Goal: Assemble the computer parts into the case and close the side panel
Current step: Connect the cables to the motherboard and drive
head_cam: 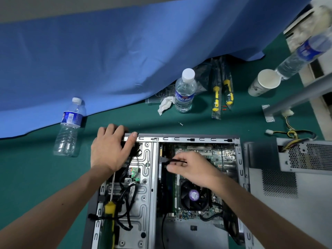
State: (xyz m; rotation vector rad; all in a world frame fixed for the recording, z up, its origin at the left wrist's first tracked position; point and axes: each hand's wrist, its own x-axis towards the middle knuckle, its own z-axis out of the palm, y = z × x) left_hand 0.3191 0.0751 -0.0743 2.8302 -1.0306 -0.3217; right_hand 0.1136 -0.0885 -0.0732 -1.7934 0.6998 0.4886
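Observation:
An open grey computer case (181, 139) lies flat on the green table, its motherboard (213, 155) and black CPU fan (194, 195) exposed. My left hand (111, 150) grips the case's far left corner, fingers curled over the rim. Inside the case, over the motherboard, my right hand (193, 168) pinches a thin black cable (177, 160) near the divider wall. A yellow and green screwdriver (109, 212) rests on the drive bay (143, 186) among black cables. The power supply (305, 155) sits outside, right of the case, on the pale side panel (280, 203).
Two water bottles (70, 126) (185, 90) stand on the table, a third (303, 53) at far right beside a paper cup (264, 82). Bagged screwdrivers (222, 94), a crumpled tissue (165, 104), a loose screw (180, 123) and a metal bracket (269, 112) lie behind the case. Blue cloth (107, 60) covers the back.

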